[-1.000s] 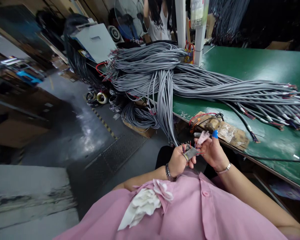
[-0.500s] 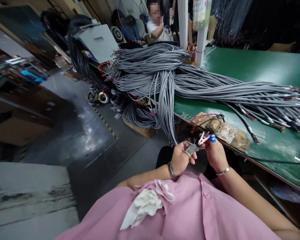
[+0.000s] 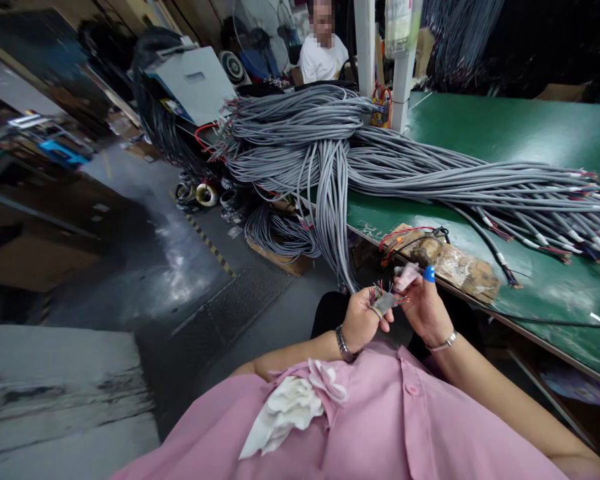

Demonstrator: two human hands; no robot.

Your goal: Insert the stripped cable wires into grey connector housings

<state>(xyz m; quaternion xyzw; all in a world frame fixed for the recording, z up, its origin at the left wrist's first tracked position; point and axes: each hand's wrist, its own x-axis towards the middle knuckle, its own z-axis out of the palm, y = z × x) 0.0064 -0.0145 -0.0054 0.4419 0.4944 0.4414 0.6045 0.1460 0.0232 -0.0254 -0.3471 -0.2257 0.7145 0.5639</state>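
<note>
Close in front of my body, my left hand (image 3: 361, 321) is closed around a grey cable end (image 3: 384, 304) with thin coloured wires fanning out of it. My right hand (image 3: 429, 312) wears a blue finger cover (image 3: 429, 274) on one digit. Its fingers pinch a small pale pink tool (image 3: 407, 276), blurred by motion, whose exact kind I cannot make out. The tool is just above and right of the loose wires, and I cannot tell if it touches them. My left fingers partly hide the cable.
A big bundle of grey cables (image 3: 300, 113) lies across the green table (image 3: 500, 133), some hanging over its edge. A worn wooden block (image 3: 463, 270) with wires sits at the near edge. A person (image 3: 325, 57) is behind, near a fan (image 3: 260, 40).
My right hand has turned slightly, and the pink tool, seen as a V shape before, is now a blurred patch. The left hand stays put. The person behind has lowered a raised arm.
</note>
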